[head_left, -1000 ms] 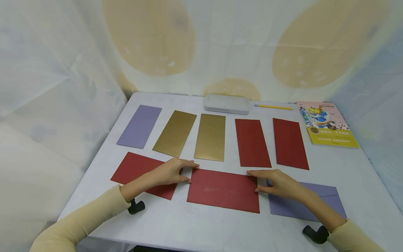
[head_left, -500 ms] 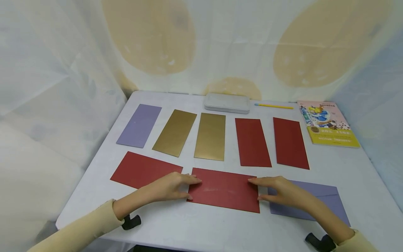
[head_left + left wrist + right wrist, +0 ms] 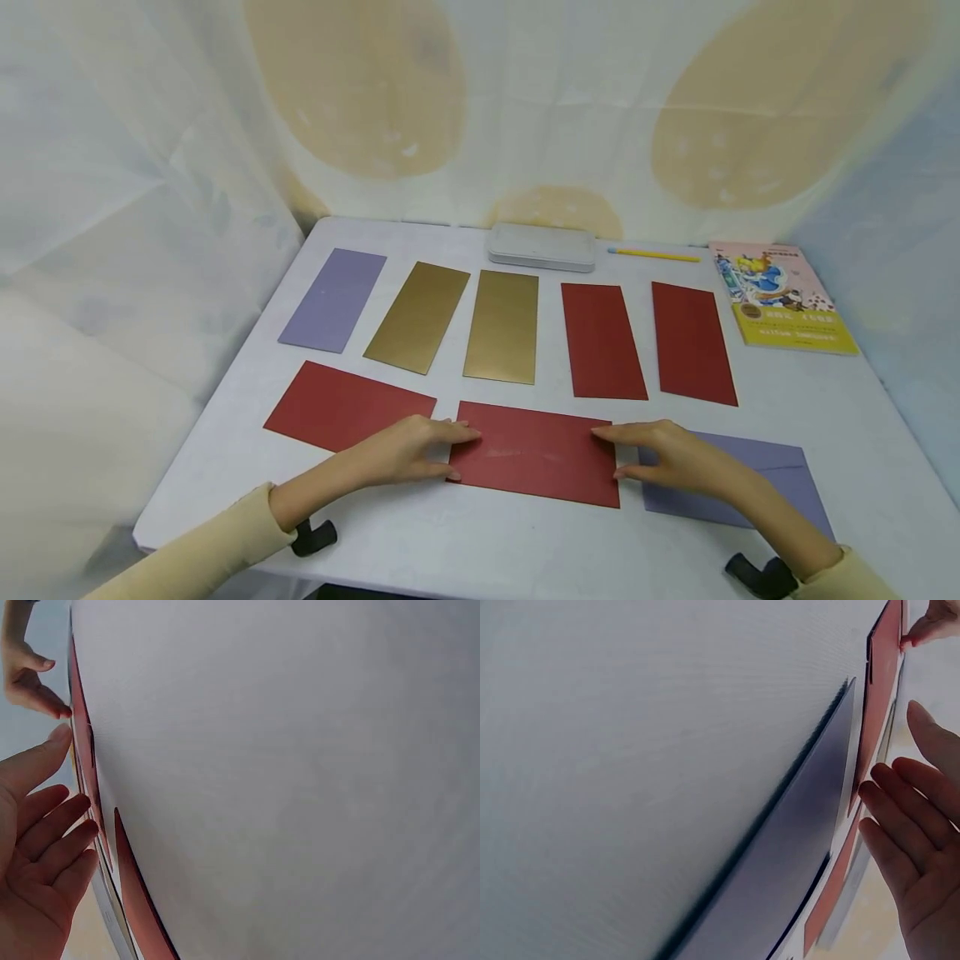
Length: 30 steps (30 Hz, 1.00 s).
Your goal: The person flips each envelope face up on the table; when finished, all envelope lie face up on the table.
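Observation:
In the head view a red envelope (image 3: pixel 536 458) lies flat at the front middle of the table, crosswise. My left hand (image 3: pixel 408 450) touches its left edge, fingertips on the top face and thumb at the lower left corner. At the right edge, my right hand (image 3: pixel 671 454) rests its fingertips on the upper corner, with the thumb beside the edge. The fingers of the left hand (image 3: pixel 49 840) look relaxed in its wrist view. Likewise the right hand (image 3: pixel 922 825) has extended fingers. Part of a purple envelope (image 3: pixel 780 467) with a flap is hidden under the right forearm.
Another red envelope (image 3: pixel 337 404) lies beyond the left forearm. Behind stand in a row a purple one (image 3: pixel 333 300), two gold ones (image 3: pixel 500 327) and two red ones (image 3: pixel 603 342). At the back are a grey case (image 3: pixel 540 247), a pencil (image 3: pixel 652 255) and a book (image 3: pixel 780 296).
My left hand has come down from the envelope's upper left corner along its left edge towards me. The right hand has shifted slightly nearer. The envelopes stay in place.

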### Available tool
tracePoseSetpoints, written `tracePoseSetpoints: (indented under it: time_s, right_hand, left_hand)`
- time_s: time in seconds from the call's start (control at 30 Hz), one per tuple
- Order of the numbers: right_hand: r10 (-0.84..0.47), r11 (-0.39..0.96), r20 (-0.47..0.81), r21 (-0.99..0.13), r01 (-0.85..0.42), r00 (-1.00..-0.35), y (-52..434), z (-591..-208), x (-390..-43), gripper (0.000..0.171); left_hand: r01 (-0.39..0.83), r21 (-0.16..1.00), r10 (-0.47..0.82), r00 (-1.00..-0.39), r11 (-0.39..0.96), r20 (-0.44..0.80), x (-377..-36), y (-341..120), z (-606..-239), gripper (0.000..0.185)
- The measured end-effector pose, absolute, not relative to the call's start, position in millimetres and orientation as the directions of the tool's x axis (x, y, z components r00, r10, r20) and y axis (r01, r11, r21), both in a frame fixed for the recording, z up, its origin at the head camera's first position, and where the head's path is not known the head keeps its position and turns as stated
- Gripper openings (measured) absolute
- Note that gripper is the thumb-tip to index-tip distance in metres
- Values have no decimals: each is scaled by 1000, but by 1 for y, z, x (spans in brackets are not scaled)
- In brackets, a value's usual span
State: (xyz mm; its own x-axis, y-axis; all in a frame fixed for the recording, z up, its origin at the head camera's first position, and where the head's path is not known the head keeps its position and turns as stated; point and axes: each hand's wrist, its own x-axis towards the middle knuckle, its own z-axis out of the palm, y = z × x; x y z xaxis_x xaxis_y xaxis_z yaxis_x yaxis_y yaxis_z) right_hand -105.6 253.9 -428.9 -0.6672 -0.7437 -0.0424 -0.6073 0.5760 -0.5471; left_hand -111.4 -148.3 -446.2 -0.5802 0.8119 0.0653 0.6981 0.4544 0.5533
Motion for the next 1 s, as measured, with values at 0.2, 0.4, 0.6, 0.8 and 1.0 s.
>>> tracePoseSetpoints:
  time_s: [0.2,0.4,0.6,0.8,1.0]
  right_hand:
    - [-736,561,32,-529,-637,-676,249,-428,-110,57]
    - [-731,561,31,-542,-626,-682,242,-426,-117,58]
    - [-742,536,55,-550,-640,-668,226,-418,-124,58]
    - [-737,489,139,-566,-663,-662,207,-404,-137,58]
    - [-746,440,179,-591,-676,-641,182,-394,-151,57]
  left_hand:
    - [685,593,793,-597,423,123,-106,-154,-446,56]
    - [654,631,756,-635,417,159,-98,-161,-440,58]
    - [644,612,704,-684,459,192,-88,-175,-433,60]
    - [647,578,659,-715,497,234,-81,-191,-427,60]
    - [587,598,581,-779,545,235,-79,-206,-417,68]
